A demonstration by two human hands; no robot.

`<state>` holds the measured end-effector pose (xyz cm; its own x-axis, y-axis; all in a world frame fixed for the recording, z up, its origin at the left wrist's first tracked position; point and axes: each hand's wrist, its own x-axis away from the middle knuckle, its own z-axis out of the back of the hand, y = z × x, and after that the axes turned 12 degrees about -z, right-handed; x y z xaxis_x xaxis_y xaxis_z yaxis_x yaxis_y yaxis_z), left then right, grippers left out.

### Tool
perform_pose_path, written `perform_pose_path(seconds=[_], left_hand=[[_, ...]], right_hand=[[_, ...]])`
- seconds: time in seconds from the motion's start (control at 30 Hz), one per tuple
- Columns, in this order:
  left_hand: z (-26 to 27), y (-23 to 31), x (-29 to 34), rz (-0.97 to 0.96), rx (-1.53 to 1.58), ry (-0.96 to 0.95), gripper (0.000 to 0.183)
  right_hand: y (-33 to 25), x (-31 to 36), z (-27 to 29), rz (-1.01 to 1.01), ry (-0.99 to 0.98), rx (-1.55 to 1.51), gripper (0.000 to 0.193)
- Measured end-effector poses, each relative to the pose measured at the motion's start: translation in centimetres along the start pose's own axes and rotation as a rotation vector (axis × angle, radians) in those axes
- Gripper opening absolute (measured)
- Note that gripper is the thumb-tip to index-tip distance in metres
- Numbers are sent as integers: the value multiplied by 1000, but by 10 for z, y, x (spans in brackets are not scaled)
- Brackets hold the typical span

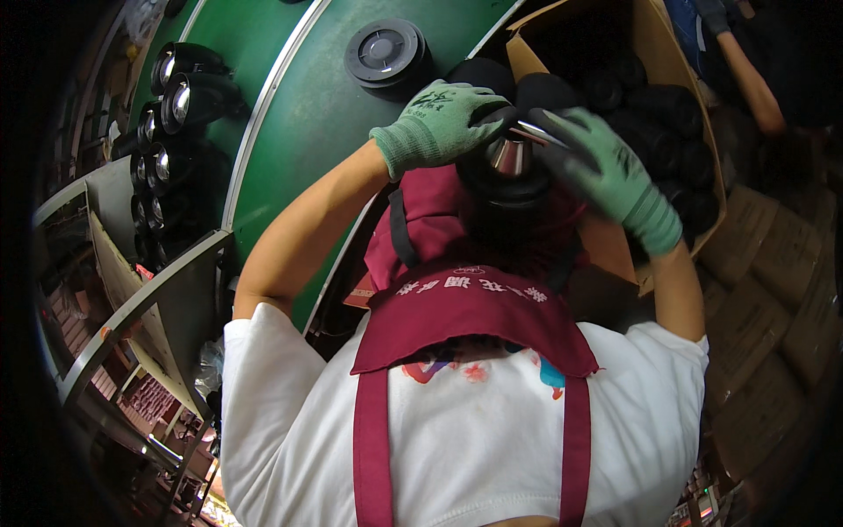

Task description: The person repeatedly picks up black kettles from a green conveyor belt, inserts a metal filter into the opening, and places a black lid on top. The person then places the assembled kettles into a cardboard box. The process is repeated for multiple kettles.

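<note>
Both of my hands wear green knit gloves with dark fingers. Together they meet over a black round part (502,189), held close against my apron, with a shiny metal cone (510,157) standing in its middle. Between the fingertips is a thin shiny metal piece (540,133), seen nearly edge-on. My left hand (448,126) pinches its near end, fingers closed. My right hand (606,162) closes on its other end, its fingers partly smeared by motion. The exact shape of the metal piece cannot be made out.
Stacked grey-black round parts (385,54) stand on the green conveyor belt (307,114). Several black housings with shiny centres (180,101) line its left side. An open carton (713,167) full of black parts is at right, beside stacked cartons (746,299). Another person's arm (751,83) shows far right.
</note>
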<state>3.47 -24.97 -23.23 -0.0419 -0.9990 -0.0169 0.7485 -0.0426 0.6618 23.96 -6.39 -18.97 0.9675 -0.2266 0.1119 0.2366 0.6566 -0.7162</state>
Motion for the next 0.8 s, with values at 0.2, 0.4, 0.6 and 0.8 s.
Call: perform_pose_path(seconds=[0.2, 0.4, 0.6, 0.8], left_hand=[[-5, -25, -4, -320, -346, -184, 37], [-66, -31, -82, -259, 364, 282, 62], [-75, -18, -61, 239, -250, 767, 75], [21, 46, -25, 726, 192, -21, 67]], right_hand=[[-48, -29, -23, 39, -188, -1095, 37], [-116, -34, -77, 275, 196, -382, 47], [25, -53, -76, 25, 688, -298, 32], [48, -72, -108, -21, 263, 103, 40]])
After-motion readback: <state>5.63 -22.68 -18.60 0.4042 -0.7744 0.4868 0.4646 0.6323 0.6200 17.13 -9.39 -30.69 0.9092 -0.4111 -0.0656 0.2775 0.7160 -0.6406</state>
